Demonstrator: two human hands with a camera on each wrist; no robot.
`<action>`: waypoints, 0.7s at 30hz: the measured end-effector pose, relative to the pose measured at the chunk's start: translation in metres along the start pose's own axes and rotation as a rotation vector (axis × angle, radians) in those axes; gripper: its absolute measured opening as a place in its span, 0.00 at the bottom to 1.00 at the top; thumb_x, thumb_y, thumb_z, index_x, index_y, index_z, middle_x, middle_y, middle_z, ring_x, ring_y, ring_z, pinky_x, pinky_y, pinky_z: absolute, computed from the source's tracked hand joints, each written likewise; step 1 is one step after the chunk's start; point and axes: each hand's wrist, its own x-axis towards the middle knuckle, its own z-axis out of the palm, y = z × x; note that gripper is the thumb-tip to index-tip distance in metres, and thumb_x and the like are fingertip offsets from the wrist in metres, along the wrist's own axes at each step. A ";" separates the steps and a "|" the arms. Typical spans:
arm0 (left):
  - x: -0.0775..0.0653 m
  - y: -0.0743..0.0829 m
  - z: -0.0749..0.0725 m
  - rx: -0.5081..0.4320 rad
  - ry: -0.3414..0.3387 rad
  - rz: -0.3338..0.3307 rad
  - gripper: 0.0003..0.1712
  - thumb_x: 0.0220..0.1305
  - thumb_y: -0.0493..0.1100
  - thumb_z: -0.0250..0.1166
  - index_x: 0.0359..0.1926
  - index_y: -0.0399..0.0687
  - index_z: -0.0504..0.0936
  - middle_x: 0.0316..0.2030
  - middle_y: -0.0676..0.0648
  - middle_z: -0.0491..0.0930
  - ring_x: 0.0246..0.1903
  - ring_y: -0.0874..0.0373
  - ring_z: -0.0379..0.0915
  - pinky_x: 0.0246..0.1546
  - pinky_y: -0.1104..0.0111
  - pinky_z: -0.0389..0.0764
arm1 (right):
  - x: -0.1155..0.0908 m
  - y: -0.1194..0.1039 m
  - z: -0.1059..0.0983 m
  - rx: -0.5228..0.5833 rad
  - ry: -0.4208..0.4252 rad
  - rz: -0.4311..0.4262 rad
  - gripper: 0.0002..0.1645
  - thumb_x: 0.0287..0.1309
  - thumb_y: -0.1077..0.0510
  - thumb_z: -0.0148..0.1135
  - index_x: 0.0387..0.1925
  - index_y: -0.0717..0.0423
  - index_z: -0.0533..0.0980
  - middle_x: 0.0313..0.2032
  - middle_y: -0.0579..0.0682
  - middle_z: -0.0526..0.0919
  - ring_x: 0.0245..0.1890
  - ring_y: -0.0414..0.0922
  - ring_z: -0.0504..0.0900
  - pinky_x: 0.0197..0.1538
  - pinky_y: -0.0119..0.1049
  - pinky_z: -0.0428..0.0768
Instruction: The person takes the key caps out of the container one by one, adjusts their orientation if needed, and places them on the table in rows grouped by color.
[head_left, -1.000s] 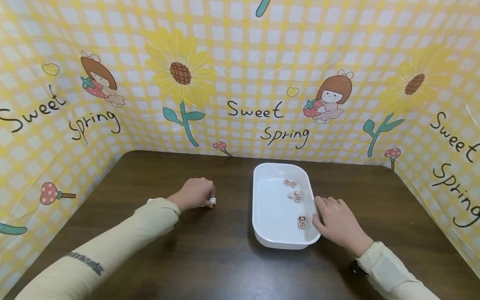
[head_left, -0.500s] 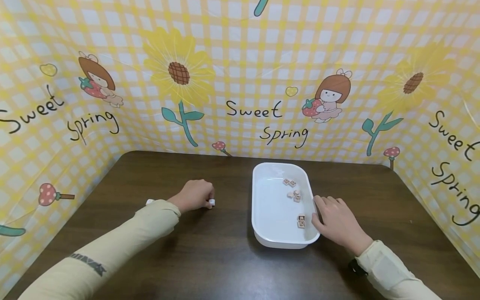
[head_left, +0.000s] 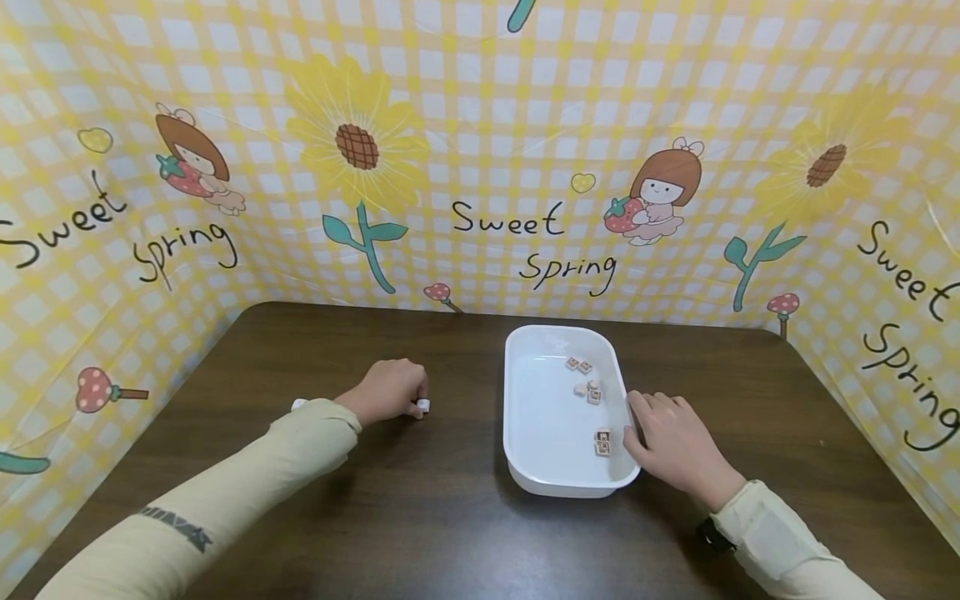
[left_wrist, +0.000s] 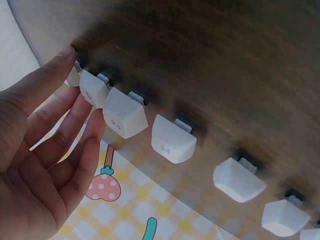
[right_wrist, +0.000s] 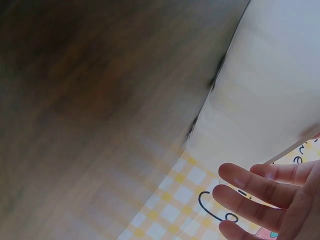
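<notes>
In the left wrist view, a row of white keycaps (left_wrist: 174, 142), some with letters, stands on the table. My left hand (left_wrist: 55, 145) pinches the keycap (left_wrist: 73, 75) at the row's end, thumb on one side and fingers on the other. Most of the row is hidden behind that hand and sleeve in the head view. A white tray (head_left: 536, 450) stands to the right. My right hand (head_left: 675, 446) rests against its right side, thumb and index fingertips at the rim. Its other fingers (right_wrist: 255, 182) are loosely bent and hold nothing.
Inside the tray lie several small square pieces (head_left: 594, 396) with brownish patterned faces, mostly along its right half. Another white keycap (head_left: 299, 404) shows beside the left sleeve. A checked cloth (head_left: 480, 150) rises behind the dark wooden table (head_left: 420, 517).
My left hand has shifted very slightly nearer with the keycap at its fingertips. The white keycap by the left sleeve shows more clearly now. The right hand and the tray keep their places.
</notes>
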 end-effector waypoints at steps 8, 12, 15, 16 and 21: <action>-0.002 -0.001 -0.011 0.018 0.002 0.006 0.10 0.44 0.47 0.75 0.21 0.53 0.82 0.21 0.56 0.79 0.22 0.64 0.71 0.21 0.68 0.72 | 0.000 -0.001 -0.001 0.006 -0.006 0.005 0.14 0.51 0.55 0.56 0.37 0.61 0.73 0.26 0.50 0.80 0.27 0.45 0.75 0.35 0.44 0.73; -0.003 0.004 -0.031 0.027 0.010 0.008 0.12 0.47 0.50 0.74 0.21 0.51 0.80 0.20 0.56 0.77 0.21 0.64 0.68 0.20 0.70 0.68 | 0.000 -0.002 -0.001 0.008 -0.020 0.013 0.14 0.51 0.55 0.56 0.37 0.61 0.73 0.27 0.51 0.80 0.27 0.45 0.74 0.36 0.45 0.74; -0.003 0.014 -0.051 0.022 0.014 0.019 0.13 0.50 0.52 0.72 0.21 0.51 0.79 0.18 0.55 0.75 0.20 0.63 0.65 0.19 0.70 0.65 | 0.000 -0.002 -0.001 0.008 -0.020 0.011 0.14 0.51 0.55 0.56 0.37 0.60 0.73 0.27 0.50 0.80 0.27 0.45 0.74 0.36 0.45 0.74; -0.002 0.018 -0.057 0.026 0.022 0.024 0.13 0.51 0.53 0.71 0.23 0.50 0.81 0.20 0.55 0.77 0.21 0.64 0.67 0.21 0.70 0.67 | 0.000 -0.002 -0.001 0.007 -0.017 0.010 0.14 0.51 0.55 0.56 0.37 0.60 0.73 0.27 0.50 0.80 0.27 0.45 0.74 0.35 0.44 0.74; 0.011 0.048 -0.085 0.027 0.042 0.041 0.14 0.54 0.55 0.68 0.36 0.51 0.86 0.32 0.54 0.85 0.32 0.62 0.79 0.33 0.65 0.79 | 0.000 -0.002 0.000 0.004 -0.015 0.011 0.14 0.51 0.55 0.56 0.37 0.60 0.73 0.27 0.51 0.80 0.27 0.45 0.74 0.35 0.44 0.74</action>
